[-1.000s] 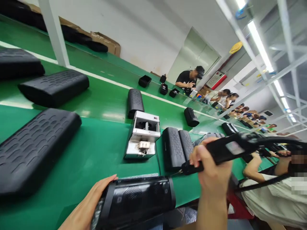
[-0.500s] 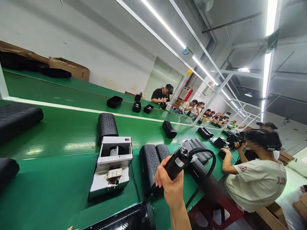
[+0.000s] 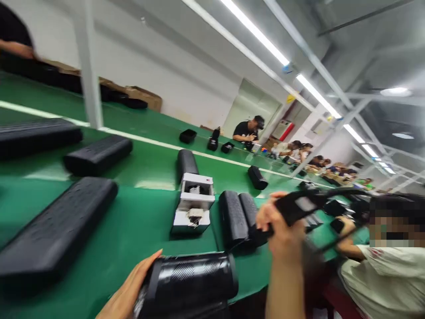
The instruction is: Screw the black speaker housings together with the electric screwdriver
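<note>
Glossy black casing touched the left hand, which lay extended along one end; the right hand was curled around a black corded tool.

green bench: near strip matte, strip beyond glossy, pale line running lengthwise. clock positions read from the white device, which stands on the near strip. black case, at 12, just behind it. open black box, at 12, farther off. paired black cases, side by side, at 3 to 4. lone black case, at 2. long black case, at 9. two more black cases, at 10.
</note>
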The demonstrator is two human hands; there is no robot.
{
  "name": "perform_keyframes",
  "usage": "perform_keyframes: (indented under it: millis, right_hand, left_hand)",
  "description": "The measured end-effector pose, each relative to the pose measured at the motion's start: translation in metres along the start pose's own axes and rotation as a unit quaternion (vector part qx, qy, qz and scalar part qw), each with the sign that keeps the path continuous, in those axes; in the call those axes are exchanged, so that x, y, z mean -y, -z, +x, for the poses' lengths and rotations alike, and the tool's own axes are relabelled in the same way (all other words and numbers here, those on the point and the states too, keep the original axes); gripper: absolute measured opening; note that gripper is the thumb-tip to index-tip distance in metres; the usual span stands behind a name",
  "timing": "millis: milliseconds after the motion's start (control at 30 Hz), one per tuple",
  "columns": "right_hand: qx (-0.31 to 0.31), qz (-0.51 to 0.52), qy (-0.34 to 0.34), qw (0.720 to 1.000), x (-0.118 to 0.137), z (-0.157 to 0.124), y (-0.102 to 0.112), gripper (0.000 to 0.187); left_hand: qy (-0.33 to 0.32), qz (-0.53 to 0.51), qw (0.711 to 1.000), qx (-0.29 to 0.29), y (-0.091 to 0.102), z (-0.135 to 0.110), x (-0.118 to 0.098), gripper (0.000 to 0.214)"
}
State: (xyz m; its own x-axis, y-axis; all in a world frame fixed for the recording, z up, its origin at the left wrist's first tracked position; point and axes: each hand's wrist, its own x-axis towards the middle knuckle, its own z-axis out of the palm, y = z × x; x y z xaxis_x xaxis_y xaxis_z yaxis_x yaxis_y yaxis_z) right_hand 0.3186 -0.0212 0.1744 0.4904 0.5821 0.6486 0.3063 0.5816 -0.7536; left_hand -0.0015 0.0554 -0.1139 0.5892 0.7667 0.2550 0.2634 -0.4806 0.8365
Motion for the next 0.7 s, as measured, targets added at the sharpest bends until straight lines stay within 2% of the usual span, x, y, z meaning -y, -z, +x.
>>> perform_keyframes:
  millis: [67,167,267,367,533,700]
  right_hand:
    - [-0.026,0.032,0.026,0.999,0.017,0.011,-0.013,0.036]
    - [-0.049,0.055,0.058,0.996,0.02,0.025,-0.044,0.03]
    - [-0.025,0.069,0.041,0.996,0.002,0.03,-0.079,0.025]
    - [-0.009,0.062,0.032,0.997,-0.024,0.033,-0.104,0.024]
    - [-0.005,0.032,0.019,0.999,-0.056,0.037,-0.118,0.023]
    - [-0.001,0.019,-0.001,1.0,-0.062,0.034,-0.119,0.022]
  left_hand:
    - [0.017,-0.008,1.0,0.016,0.003,-0.006,-0.026,0.129]
    - [0.041,-0.011,0.998,0.054,0.013,-0.005,-0.049,0.131]
    - [0.053,-0.011,0.997,0.063,0.018,-0.004,-0.056,0.14]
    - [0.043,-0.02,0.996,0.071,0.017,-0.004,-0.055,0.148]
    - [0.057,-0.039,0.994,0.088,0.013,-0.003,-0.05,0.151]
    - [0.037,-0.056,0.994,0.08,0.014,-0.001,-0.053,0.153]
